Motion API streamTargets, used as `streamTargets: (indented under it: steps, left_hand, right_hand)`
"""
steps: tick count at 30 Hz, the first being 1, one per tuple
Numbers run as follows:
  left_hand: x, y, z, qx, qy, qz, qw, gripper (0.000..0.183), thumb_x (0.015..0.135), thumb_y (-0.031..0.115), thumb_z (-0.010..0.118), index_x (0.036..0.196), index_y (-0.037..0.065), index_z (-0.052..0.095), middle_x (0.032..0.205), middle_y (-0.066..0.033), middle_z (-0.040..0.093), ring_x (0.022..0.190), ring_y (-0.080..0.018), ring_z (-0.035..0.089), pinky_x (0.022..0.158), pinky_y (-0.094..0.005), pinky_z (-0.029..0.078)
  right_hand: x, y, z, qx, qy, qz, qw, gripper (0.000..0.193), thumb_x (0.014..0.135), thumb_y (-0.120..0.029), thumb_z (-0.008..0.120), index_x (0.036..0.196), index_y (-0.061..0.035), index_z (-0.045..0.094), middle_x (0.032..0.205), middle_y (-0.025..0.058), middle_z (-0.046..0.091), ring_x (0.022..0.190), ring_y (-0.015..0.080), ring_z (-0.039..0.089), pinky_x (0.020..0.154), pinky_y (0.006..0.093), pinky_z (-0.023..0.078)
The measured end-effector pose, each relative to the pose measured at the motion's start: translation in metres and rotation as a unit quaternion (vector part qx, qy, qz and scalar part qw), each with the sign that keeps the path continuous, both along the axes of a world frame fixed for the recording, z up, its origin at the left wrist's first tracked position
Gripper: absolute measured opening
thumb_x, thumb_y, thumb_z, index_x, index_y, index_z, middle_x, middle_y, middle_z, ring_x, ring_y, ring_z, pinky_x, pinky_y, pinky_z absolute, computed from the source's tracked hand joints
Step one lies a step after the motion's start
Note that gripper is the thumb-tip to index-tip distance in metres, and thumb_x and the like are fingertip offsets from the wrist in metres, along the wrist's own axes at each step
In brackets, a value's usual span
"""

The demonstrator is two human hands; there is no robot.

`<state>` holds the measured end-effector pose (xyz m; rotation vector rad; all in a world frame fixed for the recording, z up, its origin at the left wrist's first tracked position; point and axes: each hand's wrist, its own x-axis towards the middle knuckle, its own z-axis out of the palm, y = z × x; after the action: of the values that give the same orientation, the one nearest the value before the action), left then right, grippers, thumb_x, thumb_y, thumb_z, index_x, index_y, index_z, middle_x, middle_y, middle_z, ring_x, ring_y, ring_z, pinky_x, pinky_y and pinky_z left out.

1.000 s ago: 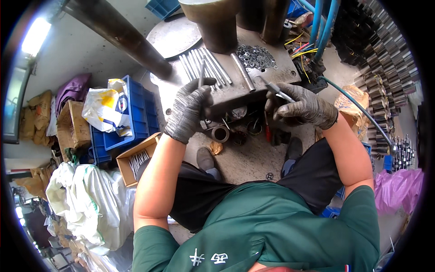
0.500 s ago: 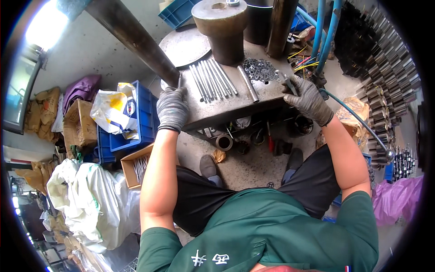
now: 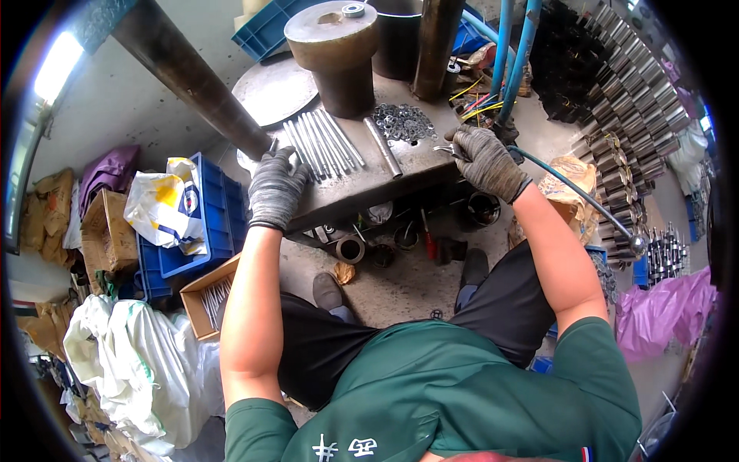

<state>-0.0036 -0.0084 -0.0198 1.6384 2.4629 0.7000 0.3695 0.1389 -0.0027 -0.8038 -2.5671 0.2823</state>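
Note:
My left hand, in a grey knitted glove, is at the left edge of the metal worktable, beside a row of slim metal rods. Its fingers are curled, and a small metal tip shows at them; the rest is hidden. My gloved right hand is closed around pliers whose jaws point left over the table's right part. Between the hands lies a thicker metal bar. Behind it is a heap of small dark rings.
A heavy metal cylinder stands on the table behind the rods, next to a round plate. A slanted post rises at left. Blue crates and a box of rods are on the left. Blue hoses run at right.
The whole view has shifted, so the table appears farther left. My left hand has moved slightly right against the table, closer to the rods. The pliers have turned from pointing up-left to nearly level.

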Motion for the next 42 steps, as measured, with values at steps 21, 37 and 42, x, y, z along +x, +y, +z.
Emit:
streamTargets:
  steps: [21, 37, 42]
  left_hand:
    - [-0.020, -0.019, 0.024, 0.180, -0.016, 0.089, 0.979, 0.037, 0.089, 0.007, 0.069, 0.125, 0.012, 0.067, 0.085, -0.0132, 0.070, 0.076, -0.0269, 0.068, 0.080, -0.0408, 0.057]
    - [0.001, -0.018, 0.033, -0.156, 0.037, 0.026, 0.987, 0.055, 0.087, 0.026, 0.074, 0.139, 0.018, 0.062, 0.109, -0.0171, 0.075, 0.103, -0.0320, 0.072, 0.095, -0.0429, 0.056]
    - [-0.001, -0.015, 0.036, -0.123, 0.072, 0.078, 0.987, 0.050, 0.085, 0.022, 0.071, 0.134, 0.014, 0.063, 0.114, -0.0182, 0.073, 0.103, -0.0344, 0.072, 0.094, -0.0436, 0.057]
  right_hand:
    - [-0.007, -0.009, -0.027, 0.133, -0.050, -0.021, 0.990, 0.012, 0.083, -0.018, 0.071, 0.087, -0.0079, 0.067, 0.088, 0.0114, 0.065, 0.091, 0.0355, 0.061, 0.082, 0.0476, 0.049]
    - [-0.014, 0.018, -0.029, -0.246, 0.234, -0.118, 0.933, 0.014, 0.086, -0.007, 0.075, 0.093, -0.0022, 0.063, 0.083, 0.0045, 0.069, 0.075, 0.0135, 0.061, 0.073, 0.0296, 0.052]
    - [-0.014, 0.036, -0.028, -0.293, 0.243, -0.167, 0.910, 0.013, 0.086, -0.005, 0.075, 0.095, -0.0022, 0.067, 0.082, 0.0011, 0.066, 0.077, 0.0098, 0.060, 0.071, 0.0279, 0.052]
